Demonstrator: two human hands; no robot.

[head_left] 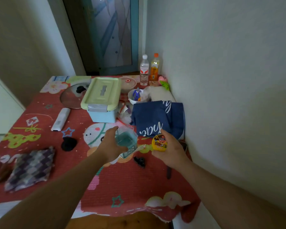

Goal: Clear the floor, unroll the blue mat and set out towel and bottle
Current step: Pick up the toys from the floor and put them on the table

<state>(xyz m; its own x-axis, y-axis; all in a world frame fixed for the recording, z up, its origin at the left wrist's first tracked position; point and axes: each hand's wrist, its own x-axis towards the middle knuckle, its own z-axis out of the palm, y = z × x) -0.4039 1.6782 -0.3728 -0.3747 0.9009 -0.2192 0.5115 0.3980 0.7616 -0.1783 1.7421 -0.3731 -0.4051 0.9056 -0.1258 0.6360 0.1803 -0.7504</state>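
left hand (111,146) clamped on translucent blue-tinted plastic packet (126,142) | right hand (168,150) clamped on small round yellow tin (159,142) | clear plastic water bottle (144,70) upright at far right corner, beyond both hands, right hand nearer | blue mat, towel not identifiable

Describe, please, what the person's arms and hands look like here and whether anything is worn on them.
Both arms are bare along all that shows, with no sleeve in view. The left hand and right hand wear no gloves, and no watch, ring or bracelet is visible on either wrist or on the fingers.
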